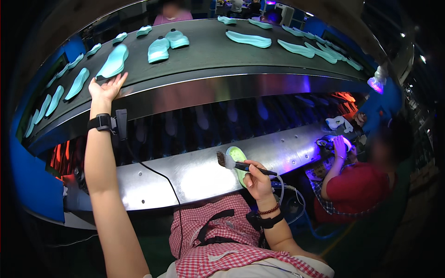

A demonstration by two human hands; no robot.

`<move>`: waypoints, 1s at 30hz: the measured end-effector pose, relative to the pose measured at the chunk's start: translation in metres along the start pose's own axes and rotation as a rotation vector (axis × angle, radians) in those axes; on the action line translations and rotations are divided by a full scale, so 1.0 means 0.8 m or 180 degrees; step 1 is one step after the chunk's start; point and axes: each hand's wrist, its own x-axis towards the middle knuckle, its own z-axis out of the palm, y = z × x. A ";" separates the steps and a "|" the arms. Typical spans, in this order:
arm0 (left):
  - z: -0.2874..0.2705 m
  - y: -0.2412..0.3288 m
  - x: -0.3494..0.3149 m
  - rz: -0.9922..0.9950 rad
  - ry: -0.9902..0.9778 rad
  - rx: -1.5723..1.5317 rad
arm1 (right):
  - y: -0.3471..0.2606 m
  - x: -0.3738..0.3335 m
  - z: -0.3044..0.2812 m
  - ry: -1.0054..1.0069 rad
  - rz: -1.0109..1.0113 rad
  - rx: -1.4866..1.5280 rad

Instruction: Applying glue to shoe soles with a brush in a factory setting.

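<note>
My left hand reaches up to the conveyor's near edge, palm up with fingers spread. Its fingertips are at the lower end of a pale teal shoe sole, which lies lengthwise away from me; whether they touch it I cannot tell. Close to my body, my right hand is closed round the black handle of a brush with brown bristles pointing left. A thin clear tube runs by the handle. Partly behind the brush, a yellow-green sole rests on the metal ledge.
Several more teal soles lie along the dark conveyor belt. Below it, a metal ledge fronts a dark slot with orange-lit ends. At right a person in red works under purple light. A black cable hangs from my left wrist.
</note>
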 end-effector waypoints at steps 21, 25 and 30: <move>0.095 -0.123 0.191 0.1016 -0.1515 0.9413 | -0.005 -0.001 -0.104 0.0689 0.0131 0.0233; 0.081 -0.123 0.275 0.1127 -0.1575 0.8533 | -0.019 -0.014 -0.129 0.0732 0.0269 0.0352; 0.085 -0.148 0.277 0.1551 -0.1543 0.8858 | -0.013 -0.024 -0.141 0.0860 0.0214 0.0400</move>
